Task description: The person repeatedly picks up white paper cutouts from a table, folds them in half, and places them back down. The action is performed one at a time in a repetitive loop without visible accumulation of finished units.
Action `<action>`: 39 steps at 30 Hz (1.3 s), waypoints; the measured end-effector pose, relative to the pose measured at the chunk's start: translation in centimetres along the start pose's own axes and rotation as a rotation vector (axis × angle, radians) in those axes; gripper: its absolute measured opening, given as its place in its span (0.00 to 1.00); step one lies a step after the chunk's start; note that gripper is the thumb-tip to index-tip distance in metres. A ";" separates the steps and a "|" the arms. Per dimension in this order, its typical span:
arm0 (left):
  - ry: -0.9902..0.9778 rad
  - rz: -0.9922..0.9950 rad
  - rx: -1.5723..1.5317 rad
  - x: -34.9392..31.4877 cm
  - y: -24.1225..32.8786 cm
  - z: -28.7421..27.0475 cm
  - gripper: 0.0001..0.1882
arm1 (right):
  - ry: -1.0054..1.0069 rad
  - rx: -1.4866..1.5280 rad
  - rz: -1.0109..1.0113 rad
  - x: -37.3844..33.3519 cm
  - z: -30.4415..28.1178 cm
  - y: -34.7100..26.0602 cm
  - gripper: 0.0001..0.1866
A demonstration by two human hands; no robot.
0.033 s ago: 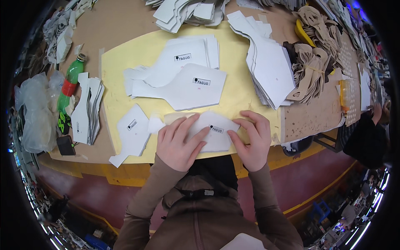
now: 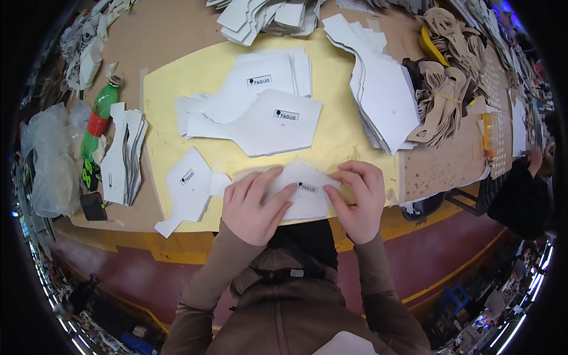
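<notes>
A white shoe-shaped cut piece [image 2: 304,202] with a small printed dark mark lies at the near edge of the yellow sheet [image 2: 331,112], between my two hands. My left hand [image 2: 248,207] grips its left side, fingers curved over the top. At the right corner, my right hand [image 2: 364,198] pinches the edge between thumb and fingers. The piece's narrow end shows left of my left hand; the rest is covered. Another marked white piece [image 2: 192,189] lies just left. Beyond my hands, a further marked piece [image 2: 284,133] rests against a white stack [image 2: 254,68].
A tall pile of white pieces [image 2: 384,94] stands to the right, with bundled tan pieces [image 2: 441,97] beyond it. At left are a green bottle [image 2: 100,115], clear plastic bags [image 2: 53,160], upright white pieces [image 2: 121,157] and a dark small box [image 2: 93,207].
The cut piece between my hands has shifted slightly toward me and is a little blurred. My hands have barely moved.
</notes>
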State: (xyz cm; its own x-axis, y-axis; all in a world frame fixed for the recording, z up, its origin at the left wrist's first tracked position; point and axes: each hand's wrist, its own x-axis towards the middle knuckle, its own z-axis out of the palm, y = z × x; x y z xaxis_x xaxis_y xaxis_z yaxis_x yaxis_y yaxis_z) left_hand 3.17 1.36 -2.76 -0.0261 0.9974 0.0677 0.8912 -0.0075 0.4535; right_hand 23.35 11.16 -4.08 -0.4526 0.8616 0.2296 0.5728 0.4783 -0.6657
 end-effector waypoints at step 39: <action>0.151 -0.021 -0.333 0.2 2.8 2.3 0.24 | -0.178 0.915 0.714 0.3 -1.7 -3.0 0.16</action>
State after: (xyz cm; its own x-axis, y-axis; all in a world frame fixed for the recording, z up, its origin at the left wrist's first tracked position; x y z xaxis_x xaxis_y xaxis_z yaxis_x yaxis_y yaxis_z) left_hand 6.70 1.67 -3.53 -0.1319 0.9758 0.1744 0.6942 -0.0347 0.7190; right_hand 22.65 10.27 -0.84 -0.3583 0.8145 -0.4562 0.0638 -0.4662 -0.8824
